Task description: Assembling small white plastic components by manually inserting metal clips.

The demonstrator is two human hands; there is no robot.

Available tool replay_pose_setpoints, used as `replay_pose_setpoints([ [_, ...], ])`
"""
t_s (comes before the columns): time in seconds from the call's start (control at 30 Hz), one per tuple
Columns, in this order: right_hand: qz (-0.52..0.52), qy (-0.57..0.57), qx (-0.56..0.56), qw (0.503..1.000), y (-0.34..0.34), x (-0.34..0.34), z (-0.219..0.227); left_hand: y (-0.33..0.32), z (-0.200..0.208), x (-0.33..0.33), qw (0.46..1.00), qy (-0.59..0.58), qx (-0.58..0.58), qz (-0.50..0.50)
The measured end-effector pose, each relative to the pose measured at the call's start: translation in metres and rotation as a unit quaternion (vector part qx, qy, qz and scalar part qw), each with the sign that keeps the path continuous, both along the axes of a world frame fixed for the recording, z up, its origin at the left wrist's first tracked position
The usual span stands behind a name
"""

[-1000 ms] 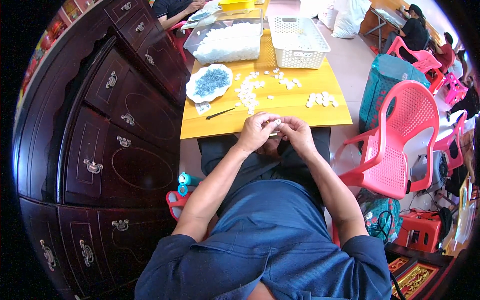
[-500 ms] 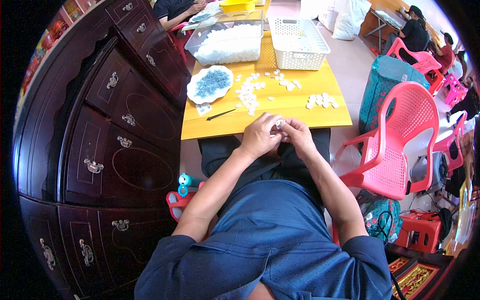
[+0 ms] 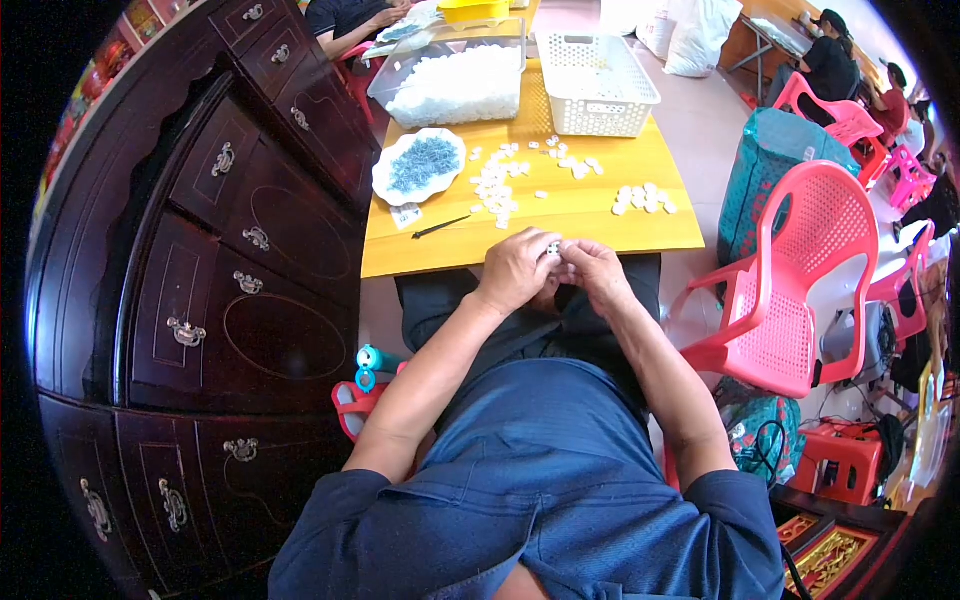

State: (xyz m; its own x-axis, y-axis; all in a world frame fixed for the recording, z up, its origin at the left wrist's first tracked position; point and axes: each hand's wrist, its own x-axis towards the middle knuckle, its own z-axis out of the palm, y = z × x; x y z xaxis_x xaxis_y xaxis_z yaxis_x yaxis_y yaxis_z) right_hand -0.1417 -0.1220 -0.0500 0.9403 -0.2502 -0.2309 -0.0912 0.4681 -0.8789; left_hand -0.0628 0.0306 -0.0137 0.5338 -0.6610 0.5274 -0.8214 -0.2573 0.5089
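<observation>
Just off the table's near edge, my left hand (image 3: 517, 270) is closed on a small white plastic piece (image 3: 553, 248) with dark spots, held at the fingertips. My right hand (image 3: 598, 273) meets it from the right, thumb and fingers pinched together beside the piece. Whatever lies in that pinch is too small to make out. Loose white pieces (image 3: 493, 188) are scattered on the yellow table (image 3: 570, 222), with a separate group of white pieces (image 3: 645, 199) at the right. A thin black tool (image 3: 441, 228) lies to the left, below a scalloped white dish (image 3: 452, 186) of blue-grey small parts (image 3: 424, 164).
At the table's back stand a clear bin (image 3: 385, 95) heaped with white pieces and a white perforated basket (image 3: 604, 121). A dark wooden cabinet (image 3: 240, 330) lines the left. On the right are a pink chair (image 3: 790, 290) and a teal bag (image 3: 765, 180). Other people sit farther off.
The white piece has shifted slightly left and turned, showing more of its dark spots. My right fingertips have drawn together beside it. Things on the table stay put.
</observation>
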Motion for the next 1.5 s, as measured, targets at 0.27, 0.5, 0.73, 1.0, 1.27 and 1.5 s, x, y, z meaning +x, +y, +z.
replay_pose_setpoints([
  [0.27,-0.012,-0.016,-0.027,0.999,0.002,0.001,-0.002,0.001,0.000,0.003,1.000,-0.005,-0.009,-0.014],
  [0.5,-0.013,-0.019,-0.030,0.999,0.003,0.000,0.000,0.000,-0.003,0.004,0.999,-0.019,-0.032,-0.020],
  [0.73,-0.024,-0.037,-0.122,0.992,-0.006,-0.001,0.001,-0.001,0.002,0.003,0.997,0.051,-0.045,-0.032],
  [1.0,-0.038,0.101,-0.577,0.809,-0.065,-0.005,0.039,-0.009,-0.006,0.035,0.995,0.013,0.046,0.087],
  [1.27,-0.151,0.157,-0.682,0.698,-0.114,0.006,0.036,-0.041,-0.003,0.086,0.972,0.016,0.187,0.141],
  [1.5,-0.186,0.145,-0.697,0.677,-0.115,0.012,0.037,-0.055,-0.012,0.115,0.961,-0.029,0.241,0.131],
])
